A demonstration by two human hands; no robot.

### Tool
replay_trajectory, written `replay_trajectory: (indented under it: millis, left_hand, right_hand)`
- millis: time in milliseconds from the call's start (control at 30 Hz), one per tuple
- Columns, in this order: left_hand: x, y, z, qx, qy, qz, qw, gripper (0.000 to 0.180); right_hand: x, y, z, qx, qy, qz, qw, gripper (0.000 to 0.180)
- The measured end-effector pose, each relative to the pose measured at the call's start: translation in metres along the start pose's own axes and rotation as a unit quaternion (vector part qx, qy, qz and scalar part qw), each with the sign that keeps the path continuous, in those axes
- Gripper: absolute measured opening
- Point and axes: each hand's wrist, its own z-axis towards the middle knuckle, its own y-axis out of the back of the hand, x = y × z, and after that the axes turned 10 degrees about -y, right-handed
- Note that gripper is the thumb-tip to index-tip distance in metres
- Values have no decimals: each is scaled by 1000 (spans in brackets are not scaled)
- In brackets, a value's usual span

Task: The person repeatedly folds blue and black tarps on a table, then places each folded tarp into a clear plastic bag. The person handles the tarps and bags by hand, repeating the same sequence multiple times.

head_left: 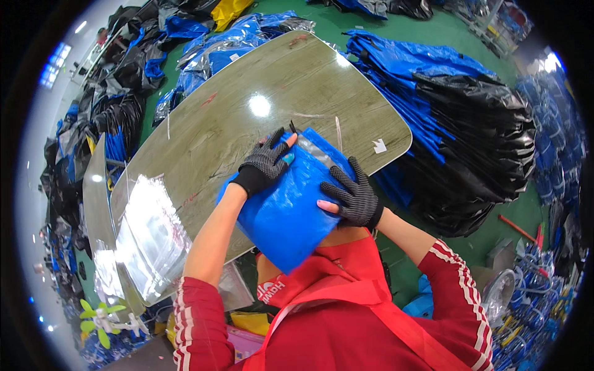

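Note:
A folded blue tarpaulin (pixel 291 210) lies partly on the wood-patterned table and overhangs its near edge, close to my red apron. Both my hands wear dark grey dotted gloves with some fingertips bare. My left hand (pixel 267 164) is closed at the far left edge of the tarpaulin, beside a small black strap end (pixel 292 127). On the right side of the bundle rests my right hand (pixel 352 196), its fingers spread and its thumb over the blue surface. A greyish strip (pixel 314 151) shows along the far edge of the bundle.
Clear plastic bags (pixel 151 238) lie on the left part of the table (pixel 216 130). A large pile of blue and black sheets (pixel 476 136) stands at the right, touching the table's side. Wrapped blue bundles (pixel 232 46) lie beyond it. A red-handled tool (pixel 520 229) is at the far right.

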Motion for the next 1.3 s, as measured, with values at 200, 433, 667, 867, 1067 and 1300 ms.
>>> replay_trajectory:
  millis: [200,433,667,867,1067,1300]
  left_hand:
    - [-51,42,-80,17,41,-794,606,82]
    - [-136,-76,-149,-372,392,-297,787,74]
    - [-100,30,-178,-122,425,-107,891,44]
    - [-93,14,-97,-164,-72,105,978,56]
    - [-81,-45,-87,-194,-36,75,978,59]
    - [96,53,-252,-490,286,16,823,21]
  right_hand:
    - [0,37,-9,40,-286,272,918,49]
    - [44,3,-35,112,-629,527,560,50]
    - [37,3,-20,148,-624,536,549,57]
    - [30,14,-12,298,-552,508,590,67]
    - [23,8,-33,304,-577,569,501,68]
    - [21,19,-47,276,-602,541,518,68]
